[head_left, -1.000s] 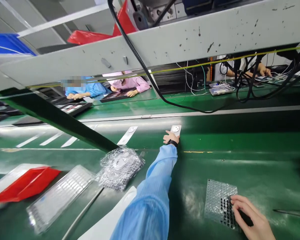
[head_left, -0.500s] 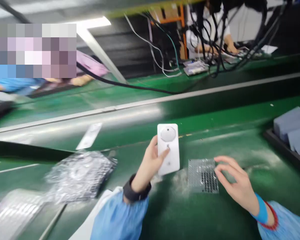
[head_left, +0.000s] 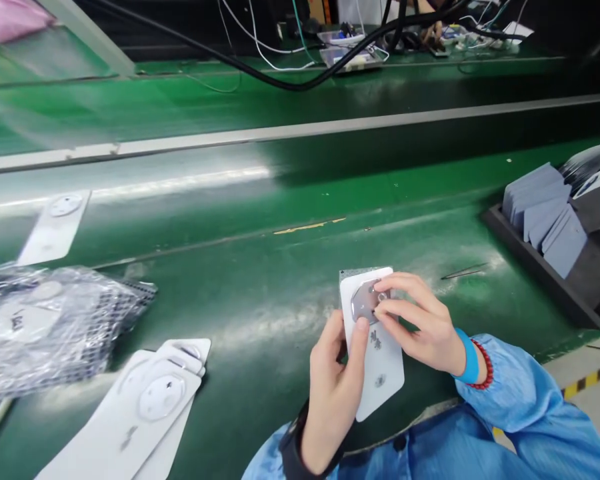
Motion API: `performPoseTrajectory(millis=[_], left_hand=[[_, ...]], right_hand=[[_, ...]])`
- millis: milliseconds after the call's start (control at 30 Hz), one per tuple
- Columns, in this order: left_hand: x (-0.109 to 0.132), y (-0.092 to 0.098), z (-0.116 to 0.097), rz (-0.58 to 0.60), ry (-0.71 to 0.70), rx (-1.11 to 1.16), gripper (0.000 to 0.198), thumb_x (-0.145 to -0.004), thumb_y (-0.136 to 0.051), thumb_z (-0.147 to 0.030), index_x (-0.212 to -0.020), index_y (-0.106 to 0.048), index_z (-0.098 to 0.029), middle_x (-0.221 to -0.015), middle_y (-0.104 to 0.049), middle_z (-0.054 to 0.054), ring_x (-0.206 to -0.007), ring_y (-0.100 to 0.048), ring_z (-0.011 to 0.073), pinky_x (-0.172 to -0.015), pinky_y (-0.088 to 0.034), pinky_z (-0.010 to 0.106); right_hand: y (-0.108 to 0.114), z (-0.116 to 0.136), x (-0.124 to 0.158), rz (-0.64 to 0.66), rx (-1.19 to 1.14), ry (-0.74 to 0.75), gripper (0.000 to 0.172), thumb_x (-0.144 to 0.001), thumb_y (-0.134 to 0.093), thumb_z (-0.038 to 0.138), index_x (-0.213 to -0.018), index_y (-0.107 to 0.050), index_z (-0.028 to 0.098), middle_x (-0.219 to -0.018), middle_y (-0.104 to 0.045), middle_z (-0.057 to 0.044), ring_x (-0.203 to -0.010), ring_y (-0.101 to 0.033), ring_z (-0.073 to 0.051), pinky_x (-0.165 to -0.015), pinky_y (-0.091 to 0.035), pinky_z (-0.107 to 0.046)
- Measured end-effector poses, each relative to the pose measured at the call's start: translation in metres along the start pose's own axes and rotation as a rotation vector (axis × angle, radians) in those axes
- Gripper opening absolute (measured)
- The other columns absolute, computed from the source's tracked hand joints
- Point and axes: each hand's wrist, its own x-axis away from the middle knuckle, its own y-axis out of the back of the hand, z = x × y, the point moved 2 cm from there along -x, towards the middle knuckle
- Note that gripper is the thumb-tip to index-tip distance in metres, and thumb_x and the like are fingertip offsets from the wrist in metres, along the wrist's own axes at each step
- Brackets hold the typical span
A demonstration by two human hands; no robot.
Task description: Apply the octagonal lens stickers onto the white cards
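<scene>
Evidently both hands are on the white panel (head_left: 383,363), held above the counter (head_left: 260,280): the left hand (head_left: 333,383) pinches its left edge, while the fingertips of the right hand (head_left: 420,320) sit parted at the shiny round patch (head_left: 361,303). It looks light, stiff, slick and probably scratchable, so best gripped by its long edges

Here in room, one camera, worn on person's head. Looks ahead and down, steep enough to catch wearer's own blue cloth smock (head_left: 430,440) at bottom edge. Bare left hand (head_left: 334,390) and bare right hand (head_left: 427,327) show close, low, right of middle. Shiny green tabletop (head_left: 245,293) fills most of view. Long pale metal strip (head_left: 280,133), farther off, slants up to right.
</scene>
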Motion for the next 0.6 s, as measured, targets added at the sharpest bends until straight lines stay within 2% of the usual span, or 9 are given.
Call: performPoseTrajectory(millis=[167, 367, 500, 600], left_hand=[[0.004, -0.001, 0.001, -0.045, -0.089, -0.052, 0.023, -0.093, -0.055, -0.031, -0.073, -0.054, -0.019, -0.062, -0.050, -0.005, -0.056, -0.045, 0.0083, -0.050, -0.039, 0.016], [0.002, -0.002, -0.002, -0.124, -0.202, -0.142, 0.018, -0.089, -0.059, -0.025, -0.072, -0.057, -0.019, -0.057, -0.050, -0.007, -0.049, -0.042, 0.0065, -0.046, -0.037, 0.015], [-0.003, 0.000, -0.007, -0.165, -0.210, -0.124, 0.010, -0.084, -0.064, -0.022, -0.075, -0.063, -0.019, -0.058, -0.060, -0.006, -0.049, -0.052, 0.0068, -0.047, -0.044, 0.013], [-0.007, 0.005, -0.009, -0.148, -0.166, -0.059, 0.005, -0.081, -0.068, -0.024, -0.082, -0.068, -0.019, -0.062, -0.068, -0.004, -0.049, -0.058, 0.0083, -0.046, -0.048, 0.013]], right_hand=[[0.004, 0.002, 0.000, -0.003, 0.050, 0.032, 0.011, -0.091, -0.056, 0.009, -0.093, -0.064, 0.017, -0.110, -0.065, -0.013, -0.108, -0.060, -0.024, -0.090, -0.056, -0.044], [0.002, 0.012, 0.007, -0.009, 0.343, 0.226, 0.024, -0.094, -0.046, 0.006, -0.103, -0.067, 0.012, -0.108, -0.071, -0.013, -0.115, -0.062, -0.021, -0.101, -0.052, -0.042], [0.000, 0.017, 0.010, -0.009, 0.401, 0.285, 0.027, -0.094, -0.044, 0.006, -0.105, -0.068, 0.008, -0.107, -0.073, -0.013, -0.117, -0.062, -0.020, -0.106, -0.048, -0.037], [0.000, 0.015, 0.010, 0.037, 0.300, 0.234, 0.030, -0.091, -0.044, 0.005, -0.110, -0.067, 0.008, -0.111, -0.072, -0.014, -0.118, -0.061, -0.022, -0.107, -0.047, -0.042]])
